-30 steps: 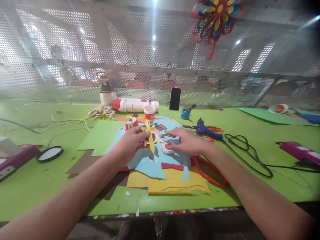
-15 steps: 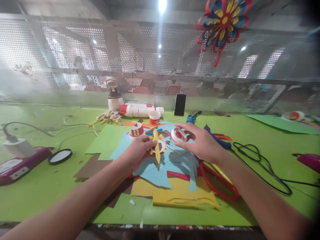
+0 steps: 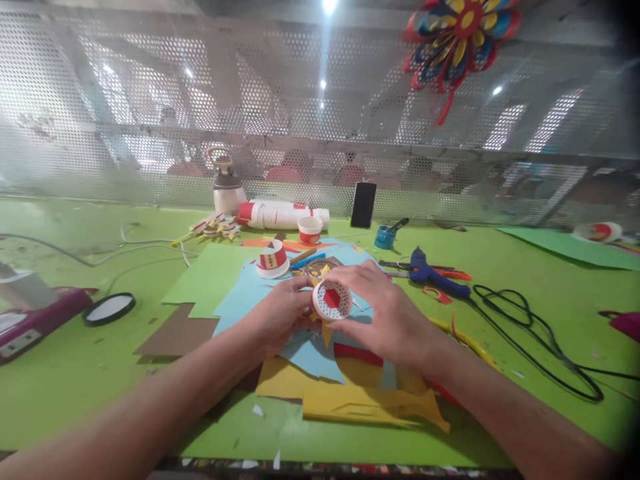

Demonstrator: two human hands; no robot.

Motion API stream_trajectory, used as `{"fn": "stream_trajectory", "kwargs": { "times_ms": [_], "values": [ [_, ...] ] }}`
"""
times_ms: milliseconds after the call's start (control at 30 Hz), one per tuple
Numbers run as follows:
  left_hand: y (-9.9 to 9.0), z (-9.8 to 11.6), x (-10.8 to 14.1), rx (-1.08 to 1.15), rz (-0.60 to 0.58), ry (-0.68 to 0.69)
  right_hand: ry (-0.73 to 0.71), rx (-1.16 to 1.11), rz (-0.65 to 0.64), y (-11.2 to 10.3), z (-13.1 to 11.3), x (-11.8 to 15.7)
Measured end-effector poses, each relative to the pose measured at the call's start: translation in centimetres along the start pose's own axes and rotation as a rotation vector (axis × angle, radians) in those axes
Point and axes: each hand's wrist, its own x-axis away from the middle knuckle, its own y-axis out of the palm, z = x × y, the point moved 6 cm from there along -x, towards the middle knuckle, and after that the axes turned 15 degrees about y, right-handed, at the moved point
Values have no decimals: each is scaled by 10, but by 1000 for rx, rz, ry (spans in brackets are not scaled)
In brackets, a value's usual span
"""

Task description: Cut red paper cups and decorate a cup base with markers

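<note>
My left hand (image 3: pixel 283 312) is closed on a yellow paper animal cutout (image 3: pixel 327 335); most of it is hidden, with its pointed tail showing below. In front of that cutout, my right hand (image 3: pixel 390 313) grips a cut-down paper cup (image 3: pixel 332 300) between thumb and fingers. A red hexagon and small dots decorate the cup's round face. Whether cup and cutout touch, I cannot tell. Beneath both hands lie light blue paper sheets (image 3: pixel 235 293). Another cut red-and-white cup (image 3: pixel 273 260) sits just beyond my left hand.
A blue glue gun (image 3: pixel 435 275) with a looped black cable (image 3: pixel 530 333) lies to the right. Yellow paper (image 3: pixel 360 407) is at the front. Stacked cups (image 3: pixel 280 215), a small cup (image 3: pixel 310 230), a phone (image 3: pixel 363 205) and a blue jar (image 3: pixel 385 237) stand behind. A power strip (image 3: pixel 50 320) is left.
My right hand has moved left and down with the cup, bringing it in front of the yellow cutout. The cup's decorated face is now turned toward me. The view has shifted slightly.
</note>
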Motion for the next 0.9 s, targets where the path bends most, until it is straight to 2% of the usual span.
{"fn": "stream_trajectory", "kwargs": {
  "times_ms": [200, 400, 567, 900],
  "values": [
    [4, 13, 3, 64, -81, 19, 42, -4, 9, -3, 4, -1],
    [4, 12, 1, 68, -107, 40, 88, 16, 10, -6, 7, -1],
    [5, 9, 0, 84, -107, 21, 139, 44, -26, -5, 9, 0],
    [5, 13, 1, 95, -70, 27, 151, 69, -15, -12, 11, 1]
  ]
}}
